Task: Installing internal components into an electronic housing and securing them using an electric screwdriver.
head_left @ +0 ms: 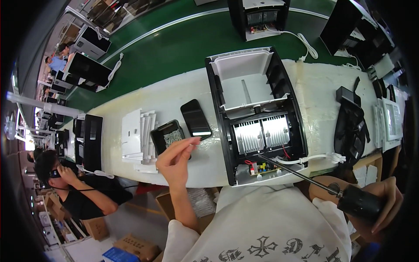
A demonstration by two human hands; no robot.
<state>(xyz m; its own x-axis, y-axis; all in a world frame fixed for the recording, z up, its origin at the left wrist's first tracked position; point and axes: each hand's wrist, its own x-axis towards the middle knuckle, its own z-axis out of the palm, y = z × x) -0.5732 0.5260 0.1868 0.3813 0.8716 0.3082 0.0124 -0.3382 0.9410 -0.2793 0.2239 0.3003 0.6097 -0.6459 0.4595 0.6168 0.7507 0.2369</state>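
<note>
In front of me an open black-and-white appliance housing [224, 144] lies on the bench, showing finned metal heat sinks [264, 134] and a small circuit board [267, 167]. My right hand [389, 203] is wrapped round a black electric screwdriver [360, 202] at the lower right. Its long shaft [305, 178] slants to the housing, the tip by the heat sinks' lower edge. My left hand [176, 160] hovers by a black bin [158, 136] of small screws [173, 137], fingertips pinched together. Whatever they pinch is too small to make out. A black smartphone [195, 118] lies beside the bin.
White panels [139, 135] are stacked left of the bin. A white plug cord [323, 158] trails right from the housing. A black bag [350, 126] lies further right. More units stand on the green belt [174, 52] beyond. A seated person [83, 183] is at left.
</note>
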